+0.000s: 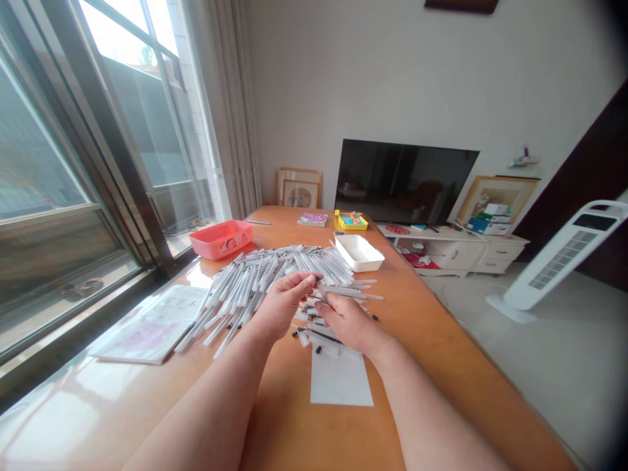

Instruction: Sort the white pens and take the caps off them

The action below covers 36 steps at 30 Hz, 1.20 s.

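My left hand [284, 299] is closed in a pinch, its thumb and forefinger on a small dark piece [318, 280], perhaps a pen plug. Just beside it, my right hand [352, 322] grips a translucent white pen barrel [322, 292] whose upper end points toward the left fingertips. Whether the two parts touch is too small to tell. Behind both hands spreads a large pile of pens [265, 271] with pale, clear barrels. Loose black pieces, one a small cap [318, 350], lie under and around my right hand, near a white sheet of paper [342, 383].
A red plastic basket [222, 240] stands behind the pile at left, a white tray [360, 254] at right. An open notebook [147, 327] lies by the window side. Farther back are a yellow box [352, 222] and a colourful booklet [313, 220]. A tower fan [554, 261] stands right of the table.
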Each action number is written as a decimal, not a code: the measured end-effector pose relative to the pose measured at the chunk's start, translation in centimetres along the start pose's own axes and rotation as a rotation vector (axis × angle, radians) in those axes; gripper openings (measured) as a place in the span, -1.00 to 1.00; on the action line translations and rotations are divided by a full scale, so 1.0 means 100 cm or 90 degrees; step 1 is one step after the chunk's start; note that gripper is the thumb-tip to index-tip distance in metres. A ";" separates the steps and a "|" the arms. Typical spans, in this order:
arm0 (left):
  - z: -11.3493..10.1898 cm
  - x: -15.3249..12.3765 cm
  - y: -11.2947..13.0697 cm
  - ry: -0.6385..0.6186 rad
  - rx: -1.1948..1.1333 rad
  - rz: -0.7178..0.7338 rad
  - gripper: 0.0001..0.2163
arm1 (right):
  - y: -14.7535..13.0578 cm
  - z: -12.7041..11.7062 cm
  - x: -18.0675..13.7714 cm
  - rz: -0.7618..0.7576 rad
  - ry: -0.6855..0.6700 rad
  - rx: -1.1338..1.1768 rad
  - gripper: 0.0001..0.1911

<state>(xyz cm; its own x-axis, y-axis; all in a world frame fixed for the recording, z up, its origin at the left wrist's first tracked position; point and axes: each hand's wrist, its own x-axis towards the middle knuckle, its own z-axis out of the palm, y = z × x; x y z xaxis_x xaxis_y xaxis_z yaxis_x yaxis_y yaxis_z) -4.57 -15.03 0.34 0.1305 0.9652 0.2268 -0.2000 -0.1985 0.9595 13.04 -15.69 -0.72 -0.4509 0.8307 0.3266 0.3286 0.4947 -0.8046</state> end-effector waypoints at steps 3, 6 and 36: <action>-0.001 0.001 -0.002 0.002 -0.031 -0.002 -0.70 | 0.000 0.000 0.000 0.033 -0.009 0.042 -0.67; -0.004 0.002 -0.002 0.009 -0.075 -0.005 -0.75 | -0.001 -0.001 0.000 0.073 -0.042 0.116 -0.60; -0.016 0.007 -0.001 0.075 0.038 -0.011 -0.67 | 0.011 -0.002 0.001 0.108 0.095 -0.032 -0.73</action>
<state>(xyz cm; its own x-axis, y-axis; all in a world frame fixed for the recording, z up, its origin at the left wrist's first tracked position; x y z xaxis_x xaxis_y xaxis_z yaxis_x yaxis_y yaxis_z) -6.05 -14.01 0.13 0.0181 0.9810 0.1930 -0.1399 -0.1886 0.9720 13.54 -14.98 -1.48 -0.2594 0.9298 0.2611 0.4320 0.3536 -0.8297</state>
